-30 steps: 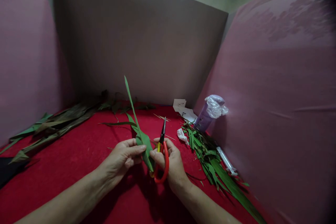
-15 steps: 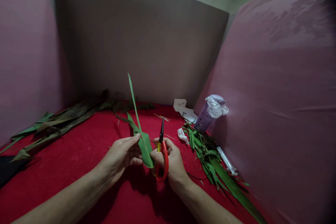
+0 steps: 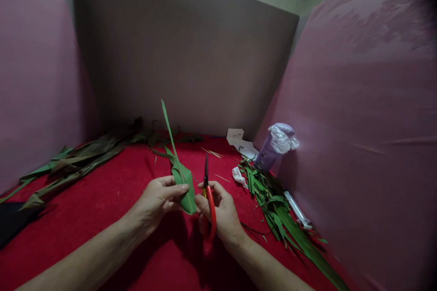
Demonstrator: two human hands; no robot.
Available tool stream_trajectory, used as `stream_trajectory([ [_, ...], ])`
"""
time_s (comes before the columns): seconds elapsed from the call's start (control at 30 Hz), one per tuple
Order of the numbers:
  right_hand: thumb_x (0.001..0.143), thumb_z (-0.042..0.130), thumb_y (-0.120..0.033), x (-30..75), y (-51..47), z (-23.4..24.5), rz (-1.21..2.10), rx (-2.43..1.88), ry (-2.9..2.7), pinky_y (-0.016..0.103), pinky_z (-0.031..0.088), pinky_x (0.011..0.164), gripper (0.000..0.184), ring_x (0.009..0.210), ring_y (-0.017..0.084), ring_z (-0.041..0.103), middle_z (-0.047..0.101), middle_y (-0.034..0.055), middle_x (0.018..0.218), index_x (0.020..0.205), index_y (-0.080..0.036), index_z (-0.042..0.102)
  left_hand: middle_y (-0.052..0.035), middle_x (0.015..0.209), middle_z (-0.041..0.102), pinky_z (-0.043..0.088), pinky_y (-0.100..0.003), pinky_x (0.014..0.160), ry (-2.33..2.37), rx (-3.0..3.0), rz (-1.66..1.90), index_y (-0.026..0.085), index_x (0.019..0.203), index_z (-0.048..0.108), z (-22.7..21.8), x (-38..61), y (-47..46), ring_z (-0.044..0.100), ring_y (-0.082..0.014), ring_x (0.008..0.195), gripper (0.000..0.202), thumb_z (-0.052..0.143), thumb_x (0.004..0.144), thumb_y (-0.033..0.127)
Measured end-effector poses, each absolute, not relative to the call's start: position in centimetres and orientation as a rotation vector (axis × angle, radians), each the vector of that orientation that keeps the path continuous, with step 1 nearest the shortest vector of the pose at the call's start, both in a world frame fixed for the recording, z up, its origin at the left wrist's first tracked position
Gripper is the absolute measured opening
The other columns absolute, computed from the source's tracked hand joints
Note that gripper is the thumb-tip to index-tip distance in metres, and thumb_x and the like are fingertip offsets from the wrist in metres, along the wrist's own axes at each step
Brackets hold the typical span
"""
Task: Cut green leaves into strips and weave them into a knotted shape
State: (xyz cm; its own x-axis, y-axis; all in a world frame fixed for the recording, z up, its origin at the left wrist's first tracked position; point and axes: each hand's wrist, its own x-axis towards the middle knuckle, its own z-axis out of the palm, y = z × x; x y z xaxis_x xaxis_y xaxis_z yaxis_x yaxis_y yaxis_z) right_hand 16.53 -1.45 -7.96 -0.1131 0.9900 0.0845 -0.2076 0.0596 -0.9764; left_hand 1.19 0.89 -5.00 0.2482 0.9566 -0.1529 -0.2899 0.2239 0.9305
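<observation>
My left hand (image 3: pixel 157 201) pinches a long green leaf (image 3: pixel 179 173) that stands upright, its thin tip pointing up toward the back wall. My right hand (image 3: pixel 220 213) grips red-handled scissors (image 3: pixel 209 200) with the blades closed and pointing up, just right of the leaf. My right thumb and fingers also touch the leaf's lower edge. Both hands hover over the red cloth (image 3: pixel 102 209).
A pile of cut green leaf strips (image 3: pixel 276 204) lies along the right side. A purple cup with crumpled plastic (image 3: pixel 273 148) and white paper scraps (image 3: pixel 239 142) sit near the back right corner. Long dried and green leaves (image 3: pixel 71 163) lie at left. Pink walls close in on both sides.
The scissors have turned more upright and edge-on. The leaf has shifted slightly higher and leftward between my hands.
</observation>
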Motion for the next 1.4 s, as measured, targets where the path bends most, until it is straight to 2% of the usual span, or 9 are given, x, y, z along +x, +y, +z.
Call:
stream_trajectory([
  [0.13, 0.069, 0.061, -0.059, 16.7, -1.6, -8.2, 1.348, -0.922, -1.318, 0.014, 0.031, 0.031, 0.051, 0.033, 0.003, 0.035, 0.042, -0.0090, 0.051, 0.093, -0.016, 0.046, -0.0057, 0.064, 0.065, 0.054, -0.026, 0.053, 0.985, 0.908, 1.191, 0.011, 0.073, 0.064, -4.0, 0.2, 1.7, 0.061, -0.0140, 0.054, 0.011, 0.070, 0.064, 0.013],
  [0.23, 0.070, 0.055, -0.064, 17.0, -1.9, -8.4, 1.378, -0.917, -1.405, 0.014, 0.030, 0.030, 0.054, 0.033, 0.003, 0.033, 0.039, -0.0098, 0.051, 0.095, -0.017, 0.044, -0.0033, 0.061, 0.063, 0.054, -0.024, 0.051, 0.985, 0.880, 1.260, 0.011, 0.073, 0.063, -3.4, -0.5, 2.1, 0.059, -0.0116, 0.051, 0.008, 0.067, 0.066, 0.011],
  [0.57, 0.073, 0.055, -0.061, 17.2, -1.9, -9.3, 1.453, -0.885, -1.548, 0.012, 0.026, 0.031, 0.048, 0.035, 0.002, 0.033, 0.039, -0.0088, 0.052, 0.091, -0.018, 0.045, -0.0061, 0.069, 0.066, 0.056, -0.027, 0.053, 0.952, 0.871, 1.277, 0.009, 0.081, 0.064, -2.9, -0.9, 2.2, 0.061, -0.0132, 0.055, 0.010, 0.062, 0.071, 0.008],
  [0.87, 0.074, 0.055, -0.061, 17.2, -1.7, -9.7, 1.421, -0.875, -1.603, 0.013, 0.022, 0.034, 0.049, 0.038, 0.002, 0.030, 0.039, -0.0076, 0.054, 0.093, -0.017, 0.048, -0.0042, 0.067, 0.065, 0.056, -0.027, 0.052, 0.928, 0.879, 1.300, 0.011, 0.078, 0.064, -2.8, -1.0, 2.2, 0.061, -0.0128, 0.054, 0.009, 0.064, 0.070, 0.009],
  [1.4, 0.072, 0.056, -0.061, 17.3, -1.4, -10.1, 1.386, -0.875, -1.618, 0.014, 0.023, 0.037, 0.050, 0.040, 0.002, 0.031, 0.041, -0.0069, 0.055, 0.094, -0.017, 0.051, -0.0032, 0.066, 0.065, 0.056, -0.026, 0.052, 0.921, 0.907, 1.314, 0.011, 0.078, 0.064, -2.9, -1.0, 2.1, 0.061, -0.0127, 0.053, 0.008, 0.064, 0.070, 0.009],
])
